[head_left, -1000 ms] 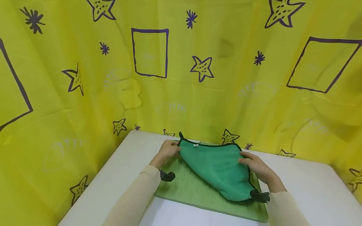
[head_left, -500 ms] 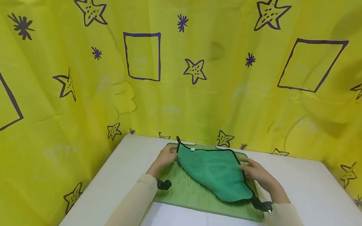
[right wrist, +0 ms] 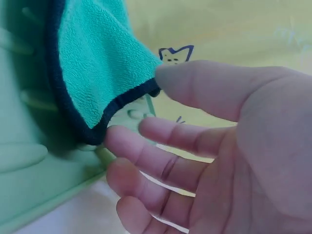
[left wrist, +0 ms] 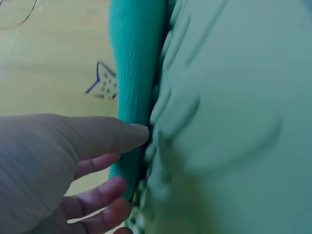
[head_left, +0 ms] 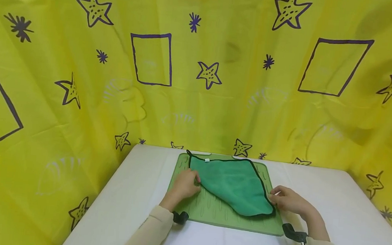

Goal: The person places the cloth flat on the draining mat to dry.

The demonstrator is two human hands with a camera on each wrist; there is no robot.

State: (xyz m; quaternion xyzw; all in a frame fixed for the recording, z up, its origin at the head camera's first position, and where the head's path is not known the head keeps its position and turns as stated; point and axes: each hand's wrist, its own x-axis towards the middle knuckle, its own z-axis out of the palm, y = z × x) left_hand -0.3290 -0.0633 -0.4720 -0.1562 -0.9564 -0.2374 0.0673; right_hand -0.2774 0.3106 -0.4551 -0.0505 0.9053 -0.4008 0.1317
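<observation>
A green cloth (head_left: 232, 184) with black edging, a small white tag and a hanging loop lies partly folded over a light green ribbed mat (head_left: 209, 213). My left hand (head_left: 185, 184) is at its lower left edge; in the left wrist view the thumb (left wrist: 131, 136) lies on the fold of the cloth and the index finger passes behind it. At the cloth's right edge is my right hand (head_left: 290, 201). Its thumb (right wrist: 170, 80) meets the black edging in the right wrist view, while the other fingers (right wrist: 146, 151) are spread loosely below, near the corner.
The mat rests on a white table (head_left: 135, 179). Behind and to the left hangs a yellow curtain (head_left: 183, 109) printed with stars and squares. Black wrist straps (head_left: 180, 217) show at both cuffs.
My left hand has slid down from the cloth's upper left corner to its lower left edge. My right hand has moved down and outward along the right edge. The cloth has settled flatter.
</observation>
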